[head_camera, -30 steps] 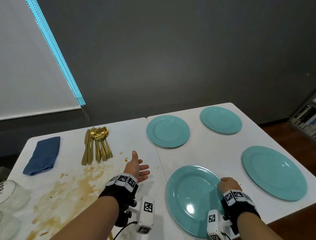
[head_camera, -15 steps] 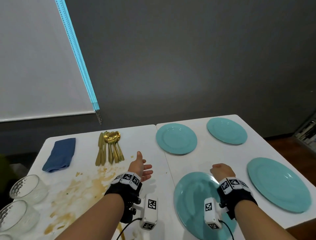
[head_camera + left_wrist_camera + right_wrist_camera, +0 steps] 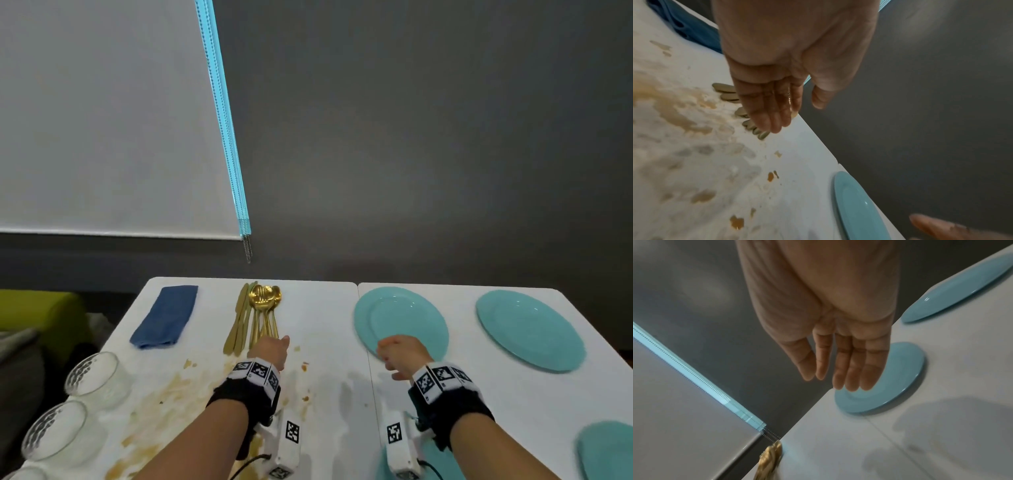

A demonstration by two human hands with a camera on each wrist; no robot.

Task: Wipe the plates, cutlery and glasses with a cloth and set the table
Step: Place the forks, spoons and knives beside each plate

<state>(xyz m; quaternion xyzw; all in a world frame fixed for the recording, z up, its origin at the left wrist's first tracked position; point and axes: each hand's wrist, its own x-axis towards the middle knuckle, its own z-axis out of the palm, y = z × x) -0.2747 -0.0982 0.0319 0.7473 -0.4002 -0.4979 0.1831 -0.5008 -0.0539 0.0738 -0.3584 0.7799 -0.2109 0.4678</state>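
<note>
Both flat: left hand over cutlery; right hand empty

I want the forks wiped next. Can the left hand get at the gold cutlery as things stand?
Probably yes: the left hand, empty with straight fingers, hovers over the handle ends of the gold cutlery, nothing between them.

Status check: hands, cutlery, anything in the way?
Both hands open, empty. Left hand over gold cutlery handles. Right hand above plate. Brown spill nearby.
</note>
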